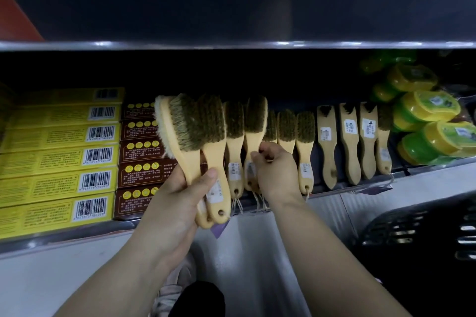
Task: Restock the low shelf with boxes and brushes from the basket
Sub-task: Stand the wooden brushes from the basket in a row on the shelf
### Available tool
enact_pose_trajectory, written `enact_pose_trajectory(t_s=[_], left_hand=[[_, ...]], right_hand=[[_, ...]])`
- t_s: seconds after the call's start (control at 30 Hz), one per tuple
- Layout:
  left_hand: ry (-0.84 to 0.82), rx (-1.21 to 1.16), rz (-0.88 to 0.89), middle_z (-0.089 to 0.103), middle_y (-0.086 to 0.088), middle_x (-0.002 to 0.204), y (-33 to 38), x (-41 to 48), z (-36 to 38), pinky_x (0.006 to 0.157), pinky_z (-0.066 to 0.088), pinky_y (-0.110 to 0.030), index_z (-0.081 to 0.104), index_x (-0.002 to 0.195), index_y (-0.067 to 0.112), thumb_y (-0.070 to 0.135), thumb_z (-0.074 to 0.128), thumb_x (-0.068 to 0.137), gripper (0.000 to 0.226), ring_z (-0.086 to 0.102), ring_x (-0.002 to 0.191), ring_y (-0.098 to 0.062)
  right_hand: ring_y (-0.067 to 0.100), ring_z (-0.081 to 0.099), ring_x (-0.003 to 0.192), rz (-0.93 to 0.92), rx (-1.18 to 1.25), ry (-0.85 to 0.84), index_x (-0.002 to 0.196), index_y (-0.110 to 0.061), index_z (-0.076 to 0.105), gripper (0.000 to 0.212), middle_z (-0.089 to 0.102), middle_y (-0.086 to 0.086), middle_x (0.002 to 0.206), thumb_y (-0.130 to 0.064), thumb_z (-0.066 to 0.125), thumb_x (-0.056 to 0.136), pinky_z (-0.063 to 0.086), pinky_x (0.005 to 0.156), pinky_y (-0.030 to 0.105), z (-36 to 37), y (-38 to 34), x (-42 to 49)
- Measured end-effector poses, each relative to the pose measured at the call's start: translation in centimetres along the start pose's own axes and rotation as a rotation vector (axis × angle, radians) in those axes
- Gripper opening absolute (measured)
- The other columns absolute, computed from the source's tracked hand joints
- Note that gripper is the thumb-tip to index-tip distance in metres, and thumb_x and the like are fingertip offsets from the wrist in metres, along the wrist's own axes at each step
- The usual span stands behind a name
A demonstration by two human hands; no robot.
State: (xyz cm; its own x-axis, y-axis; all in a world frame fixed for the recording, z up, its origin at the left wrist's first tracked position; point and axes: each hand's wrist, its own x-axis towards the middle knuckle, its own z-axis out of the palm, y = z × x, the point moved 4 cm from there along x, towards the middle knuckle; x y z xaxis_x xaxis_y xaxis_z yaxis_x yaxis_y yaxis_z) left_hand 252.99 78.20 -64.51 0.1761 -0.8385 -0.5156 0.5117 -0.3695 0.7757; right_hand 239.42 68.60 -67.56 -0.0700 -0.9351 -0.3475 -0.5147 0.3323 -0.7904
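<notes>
On the low shelf (pixel 64 237), your right hand (pixel 277 170) pinches the handle of a standing brush (pixel 255 123), probably squaring it into the row; your left hand (pixel 177 203) grips two more brushes (pixel 198 123) by their handles, held close, likely staged for next placement; basket (pixel 425 234) sits low at right.

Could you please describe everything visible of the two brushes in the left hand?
Two brushes with pale wooden handles and olive-brown bristles; the left one also shows a white fluffy pad on its back. The left hand grips both handles together, heads up, in front of the brown boxes. One handle end shows a hole, with a white label above.
</notes>
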Motion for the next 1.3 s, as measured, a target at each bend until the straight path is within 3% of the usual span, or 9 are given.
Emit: enact_pose_trajectory(t_s=[0.2, 0.33, 0.43, 0.63, 0.73, 0.83, 1.03, 1.13, 1.3], left_hand=[[0.033, 0.017, -0.005, 0.074, 0.0, 0.087, 0.3, 0.7, 0.1, 0.052, 0.052, -0.034, 0.066, 0.105, 0.024, 0.018, 0.061, 0.083, 0.023, 0.07, 0.067, -0.015], [-0.023, 0.033, 0.012, 0.074, -0.003, 0.093, 0.7, 0.9, 1.0, 0.059, 0.058, -0.042, 0.065, 0.106, 0.029, 0.027, 0.061, 0.076, 0.03, 0.072, 0.076, -0.021], [-0.068, -0.016, 0.023, 0.074, -0.005, 0.099, 1.1, 1.3, 1.9, 0.071, 0.057, -0.046, 0.063, 0.112, 0.026, 0.027, 0.058, 0.079, 0.033, 0.071, 0.086, -0.022], [-0.109, -0.117, -0.072, 0.069, 0.001, 0.075, 0.9, 1.9, 2.9, 0.059, 0.055, -0.026, 0.064, 0.117, 0.026, 0.011, 0.04, 0.094, 0.036, 0.064, 0.055, -0.007], [-0.12, -0.098, -0.115, 0.066, 0.0, 0.065, 0.5, 1.8, 2.1, 0.049, 0.053, -0.024, 0.064, 0.115, 0.03, 0.009, 0.036, 0.091, 0.043, 0.062, 0.049, -0.007], [-0.183, -0.046, -0.132, 0.07, 0.008, 0.063, 0.1, 1.5, 1.9, 0.046, 0.051, -0.022, 0.061, 0.113, 0.028, 0.005, 0.035, 0.092, 0.041, 0.065, 0.053, -0.005], [-0.228, 0.122, -0.092, 0.072, 0.0, 0.095, 0.0, 1.0, 1.8, 0.071, 0.047, -0.036, 0.066, 0.105, 0.029, 0.004, 0.046, 0.091, 0.034, 0.064, 0.087, -0.019], [-0.205, 0.233, -0.031, 0.071, 0.0, 0.107, 0.2, 1.0, 2.1, 0.093, 0.048, -0.044, 0.064, 0.111, 0.024, 0.003, 0.05, 0.09, 0.033, 0.065, 0.104, -0.02], [-0.201, 0.365, 0.054, 0.073, 0.002, 0.103, 0.4, 1.6, 3.2, 0.09, 0.05, -0.033, 0.065, 0.11, 0.019, 0.0, 0.058, 0.086, 0.032, 0.068, 0.099, -0.015]], right_hand=[[-0.008, 0.057, 0.068, -0.082, 0.132, 0.055, 0.107, -0.024, 0.057, 0.014, 0.061, -0.012, 0.091, -0.026, 0.052, 0.094, 0.04, 0.055, 0.001, -2.1, -1.0, -1.8], [0.001, 0.063, 0.081, -0.168, 0.3, -0.322, 0.09, -0.03, 0.068, 0.014, 0.069, -0.013, 0.086, -0.031, 0.054, 0.092, 0.049, 0.074, 0.017, -1.7, -2.8, -4.7], [0.009, 0.067, 0.082, -0.23, 0.305, -0.453, 0.091, -0.035, 0.068, 0.015, 0.07, -0.006, 0.086, -0.021, 0.066, 0.086, 0.055, 0.072, 0.02, -1.6, -3.9, -5.6], [0.015, 0.069, 0.076, -0.073, 0.576, -0.281, 0.102, -0.016, 0.064, 0.021, 0.071, 0.001, 0.086, -0.005, 0.063, 0.085, 0.057, 0.068, 0.026, -4.1, -2.0, -3.5], [0.012, 0.07, 0.076, -0.039, 0.458, -0.104, 0.104, -0.022, 0.063, 0.021, 0.072, -0.002, 0.085, -0.01, 0.063, 0.086, 0.055, 0.062, 0.019, -5.5, -0.1, -2.0], [0.014, 0.067, 0.076, -0.002, 0.264, -0.003, 0.109, -0.022, 0.063, 0.022, 0.07, -0.002, 0.084, -0.018, 0.065, 0.087, 0.058, 0.07, 0.029, -5.5, 1.6, -0.8], [0.0, 0.059, 0.076, -0.09, 0.017, 0.007, 0.122, -0.019, 0.058, 0.032, 0.062, -0.011, 0.087, -0.019, 0.061, 0.09, 0.043, 0.055, 0.005, -3.5, 2.6, -0.2], [-0.003, 0.057, 0.074, -0.13, -0.072, 0.007, 0.123, -0.02, 0.058, 0.032, 0.06, -0.016, 0.083, -0.016, 0.059, 0.091, 0.044, 0.058, 0.005, -3.4, 3.0, -0.3], [0.007, 0.059, 0.079, -0.14, -0.107, -0.001, 0.125, -0.023, 0.055, 0.034, 0.059, -0.013, 0.09, -0.018, 0.058, 0.091, 0.053, 0.062, 0.023, -3.7, 2.9, -0.3]])
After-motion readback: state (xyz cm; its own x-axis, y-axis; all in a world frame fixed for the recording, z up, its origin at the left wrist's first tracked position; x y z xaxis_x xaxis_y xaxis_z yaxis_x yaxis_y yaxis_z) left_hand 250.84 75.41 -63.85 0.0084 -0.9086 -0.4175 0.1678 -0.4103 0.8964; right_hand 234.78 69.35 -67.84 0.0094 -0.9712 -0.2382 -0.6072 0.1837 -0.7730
